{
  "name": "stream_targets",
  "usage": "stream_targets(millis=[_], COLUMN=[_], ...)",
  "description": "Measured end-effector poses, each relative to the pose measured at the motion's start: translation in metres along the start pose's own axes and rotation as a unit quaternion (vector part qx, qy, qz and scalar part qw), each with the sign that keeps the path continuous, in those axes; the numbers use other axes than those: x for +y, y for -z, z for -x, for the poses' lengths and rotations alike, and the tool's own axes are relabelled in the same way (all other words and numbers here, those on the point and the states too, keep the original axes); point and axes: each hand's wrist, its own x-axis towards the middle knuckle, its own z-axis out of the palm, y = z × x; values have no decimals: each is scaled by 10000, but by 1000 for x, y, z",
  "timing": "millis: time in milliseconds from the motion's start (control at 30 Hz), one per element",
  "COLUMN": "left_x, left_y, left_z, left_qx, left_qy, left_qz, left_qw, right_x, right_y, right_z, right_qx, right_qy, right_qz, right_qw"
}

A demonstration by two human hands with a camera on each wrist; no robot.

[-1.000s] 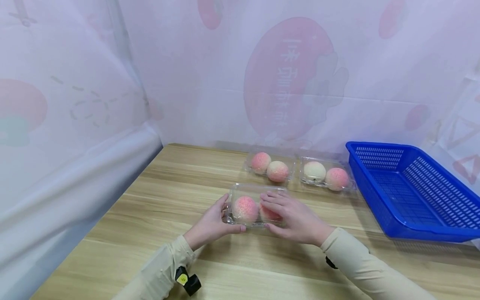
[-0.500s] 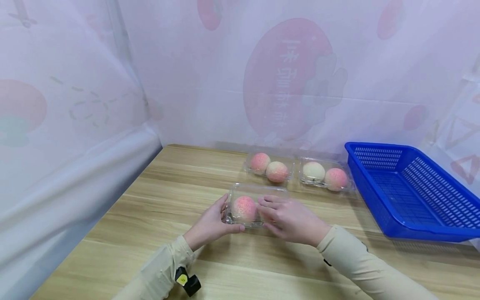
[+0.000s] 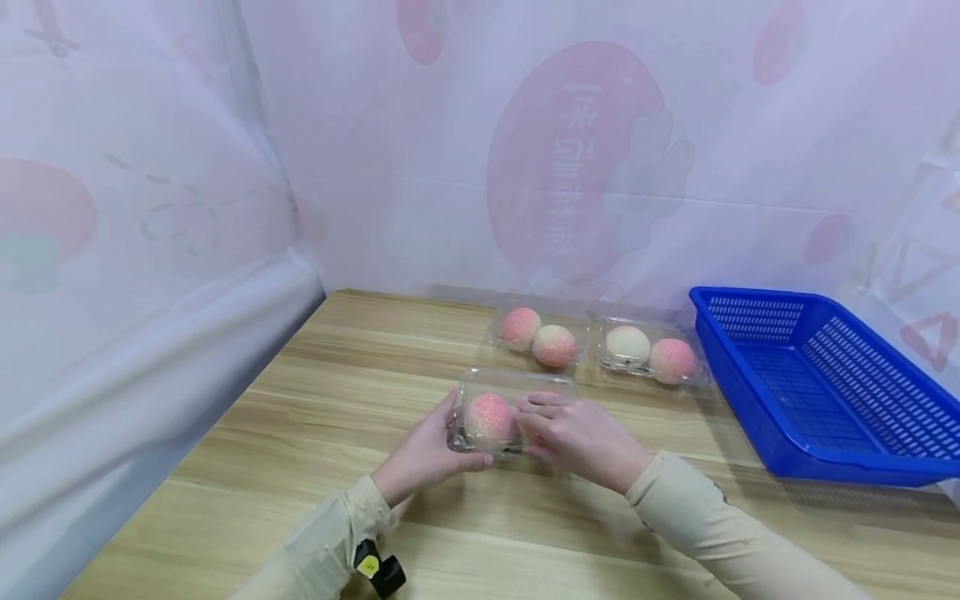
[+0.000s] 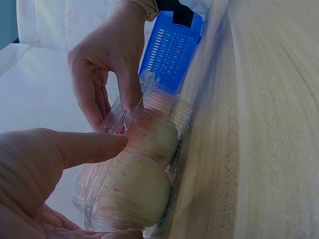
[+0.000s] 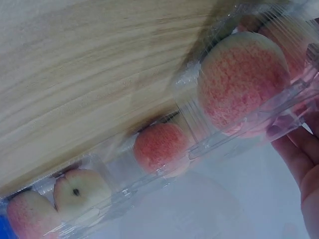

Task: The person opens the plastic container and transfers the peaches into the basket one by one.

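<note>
Head view: left hand (image 3: 426, 458) grips clear rectangular plastic box (image 3: 491, 383), right hand (image 3: 579, 437) pinches its near edge; likely closing step, next needs firm pressure.

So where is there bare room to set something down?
Bare table lies between the left sheet and the left hand, and nearer, between the sleeves. The basket looks bare inside. It is crowded around the held box and at the back, where two boxes sit beside the basket.
</note>
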Motion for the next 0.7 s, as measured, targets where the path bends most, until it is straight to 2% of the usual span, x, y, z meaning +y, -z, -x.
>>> stream_targets(millis=[333,500,700], left_x=[1,1,0], left_y=[-1,-3,-7], left_z=[0,1,0], left_qx=[57,138,240], left_qy=[-79,-96,-248], left_qz=[-130,-232,-37], left_qw=[9999,9996,9994], right_x=[-1,-1,-4], right_y=[-3,-5,-5], right_z=[1,1,1], right_qx=[220,105,-105], right_qy=[98,239,300], right_qz=[117,465,800], right_qw=[9996,9986,9963])
